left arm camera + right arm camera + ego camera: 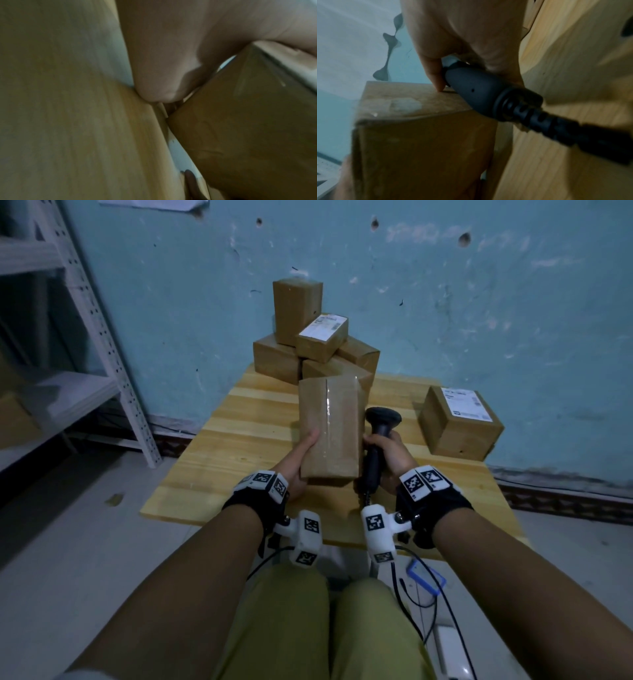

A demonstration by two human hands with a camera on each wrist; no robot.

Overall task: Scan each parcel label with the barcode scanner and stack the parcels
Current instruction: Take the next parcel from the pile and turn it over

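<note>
My left hand [301,453] grips a tall brown parcel [330,428] by its lower left side and holds it above the wooden table [246,419]; its taped, unlabelled face is toward me. In the left wrist view the parcel [248,128] fills the right side under my palm. My right hand [385,455] grips the black barcode scanner [378,426] by its handle, just right of the parcel, head up. In the right wrist view the scanner handle [479,92] lies against the parcel [423,135]. No label shows on the held parcel.
A pile of several brown parcels [308,337] stands at the table's far edge, one with a white label [323,326] up. A single labelled parcel [459,422] sits at the right. A white metal shelf [85,337] stands left. Cables [421,594] hang below the table's near edge.
</note>
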